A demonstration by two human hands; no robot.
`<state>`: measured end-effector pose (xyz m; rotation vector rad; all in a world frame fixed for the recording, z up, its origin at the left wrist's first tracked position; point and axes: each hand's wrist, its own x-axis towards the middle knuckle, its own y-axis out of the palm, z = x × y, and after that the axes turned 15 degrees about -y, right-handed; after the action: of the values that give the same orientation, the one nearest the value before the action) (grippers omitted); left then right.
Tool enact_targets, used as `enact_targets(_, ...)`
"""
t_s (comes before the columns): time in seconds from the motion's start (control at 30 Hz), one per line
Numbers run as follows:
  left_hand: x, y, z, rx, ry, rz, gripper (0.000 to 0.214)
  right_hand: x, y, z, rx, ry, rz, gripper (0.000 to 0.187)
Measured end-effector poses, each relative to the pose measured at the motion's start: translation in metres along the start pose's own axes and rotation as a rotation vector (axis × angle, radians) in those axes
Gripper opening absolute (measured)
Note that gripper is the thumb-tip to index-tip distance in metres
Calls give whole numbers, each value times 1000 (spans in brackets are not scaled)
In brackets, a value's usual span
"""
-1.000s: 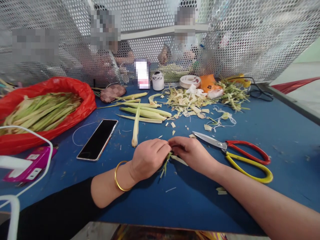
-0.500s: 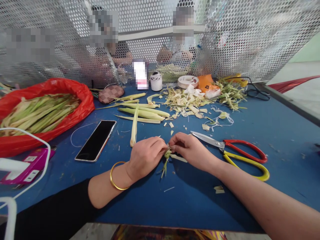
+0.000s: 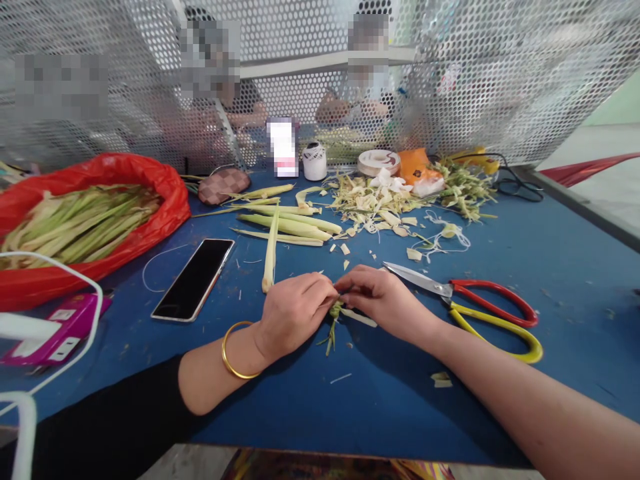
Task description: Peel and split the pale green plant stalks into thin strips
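My left hand (image 3: 295, 312) and my right hand (image 3: 383, 299) meet low over the blue table (image 3: 350, 400), fingers pinched together on a small green leaf piece (image 3: 334, 317) whose frayed end trails toward me. A gold bangle (image 3: 233, 350) circles my left wrist. A pale strip lies just under my right hand. Scissors (image 3: 470, 307) with red and yellow handles rest on the table right beside my right hand.
A black phone (image 3: 194, 278) lies left of my hands. Long green stalks (image 3: 280, 223) and leaf scraps (image 3: 380, 200) spread further back. A red bag (image 3: 90, 227) of leaves sits at far left. People work behind a perforated metal screen (image 3: 500, 80).
My hands have stayed in the same spot, only shifting their fingers a little on the leaf piece. Nothing else on the table has moved.
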<state>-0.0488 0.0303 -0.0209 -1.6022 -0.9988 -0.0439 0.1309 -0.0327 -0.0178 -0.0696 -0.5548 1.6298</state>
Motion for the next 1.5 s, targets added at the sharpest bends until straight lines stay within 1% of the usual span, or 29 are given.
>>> enact_targets(0.07,0,0,0,-4,-4,2,11,-1,1,-2,-50,-28,-9,17)
enact_targets(0.13,0,0,1,-5,-10,7,11,-1,2,-4,-55,-41,-26,19)
enact_targets(0.27,1,-1,0,-13,-19,13,10,-1,1,-8,-48,-58,-40,16)
enact_targets(0.43,1,-1,-1,-21,-29,13,11,0,-2,-5,-12,-21,-69,12)
enact_targets(0.53,1,-2,0,-34,-50,43,11,2,-6,-1,-33,21,-59,11)
enact_targets(0.63,1,-3,2,-61,-94,71,10,3,-11,3,-111,53,-3,12)
enact_targets(0.8,1,-6,2,-92,-187,116,11,2,-19,5,-248,30,162,17)
enact_targets(1.0,2,-11,10,-37,-352,196,12,1,-28,9,-408,-5,295,23)
enact_targets(1.13,3,-11,15,-1,-396,215,13,0,-31,9,-479,-40,366,24)
enact_targets(1.23,3,-11,16,-15,-398,213,13,0,-31,9,-487,-23,333,23)
enact_targets(1.37,3,-10,16,-24,-403,221,12,1,-25,10,-453,14,196,13)
enact_targets(1.43,3,-9,16,-30,-409,224,12,1,-19,9,-433,-9,118,7)
enact_targets(1.5,4,-9,16,-39,-416,223,12,1,-12,6,-431,-43,83,3)
